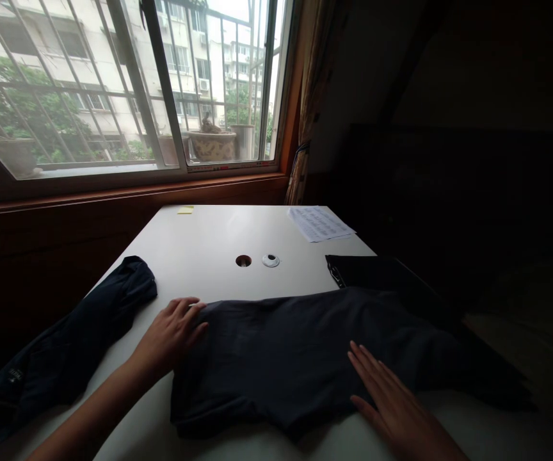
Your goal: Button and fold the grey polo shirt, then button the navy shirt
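A dark navy garment point(286, 355) lies spread flat across the near part of the white table point(209, 237). My left hand point(173, 333) rests with fingers stretched out at the garment's upper left edge. My right hand point(394, 400) lies flat, fingers together and extended, on the garment's lower right part. Neither hand grips anything.
A second dark garment point(70, 346) lies bunched at the table's left edge. A dark folded item point(382, 275) sits at the right. Farther back are a cable hole point(243, 260), its white cap point(271, 260), a printed paper point(319, 223) and a yellow sticky note point(185, 209). A barred window stands behind.
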Demonstrator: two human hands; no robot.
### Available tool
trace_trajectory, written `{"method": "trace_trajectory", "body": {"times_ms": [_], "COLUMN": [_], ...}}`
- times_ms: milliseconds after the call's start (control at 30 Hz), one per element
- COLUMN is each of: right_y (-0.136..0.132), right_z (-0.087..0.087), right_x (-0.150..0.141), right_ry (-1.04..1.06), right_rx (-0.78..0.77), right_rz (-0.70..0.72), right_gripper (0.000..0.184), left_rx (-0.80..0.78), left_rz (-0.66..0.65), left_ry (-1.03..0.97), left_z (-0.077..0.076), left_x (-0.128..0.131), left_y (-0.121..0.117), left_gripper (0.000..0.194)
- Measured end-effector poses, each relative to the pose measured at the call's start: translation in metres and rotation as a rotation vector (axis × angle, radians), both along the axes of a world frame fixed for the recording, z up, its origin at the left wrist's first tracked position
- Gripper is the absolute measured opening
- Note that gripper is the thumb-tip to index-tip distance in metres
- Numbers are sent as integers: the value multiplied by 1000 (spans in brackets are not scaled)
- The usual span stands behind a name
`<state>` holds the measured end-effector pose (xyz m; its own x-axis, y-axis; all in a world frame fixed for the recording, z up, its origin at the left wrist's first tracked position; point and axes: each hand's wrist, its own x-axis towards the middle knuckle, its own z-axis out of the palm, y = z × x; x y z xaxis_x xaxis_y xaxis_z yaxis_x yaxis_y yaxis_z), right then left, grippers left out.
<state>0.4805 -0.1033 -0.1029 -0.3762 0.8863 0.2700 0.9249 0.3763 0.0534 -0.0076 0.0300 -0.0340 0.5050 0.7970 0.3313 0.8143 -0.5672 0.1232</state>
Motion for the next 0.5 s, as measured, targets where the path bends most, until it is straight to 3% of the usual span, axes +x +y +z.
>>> {"method": "trace_trajectory", "body": {"times_ms": [133, 200, 300, 367, 500], "right_y": [-2, 7, 37, 66, 127], "right_z": [22, 39, 60, 66, 64], "right_x": [21, 41, 83, 117, 170], "right_ry": [108, 189, 281, 382, 533], "right_rx": [-3, 42, 176, 178, -55], "right_rz": [-19, -103, -296, -489, -709], "right_gripper": [44, 38, 45, 53, 65], "left_rx": [-61, -128, -197, -244, -446], "left_rz": [155, 183, 259, 327, 348], "left_ry": [-14, -25, -36, -51, -193], "left_z": [-26, -33, -34, -30, -18], "left_x": [-20, -27, -34, -37, -41], "left_y": [25, 31, 37, 39, 39], "left_gripper": [44, 45, 51, 60, 80]}}
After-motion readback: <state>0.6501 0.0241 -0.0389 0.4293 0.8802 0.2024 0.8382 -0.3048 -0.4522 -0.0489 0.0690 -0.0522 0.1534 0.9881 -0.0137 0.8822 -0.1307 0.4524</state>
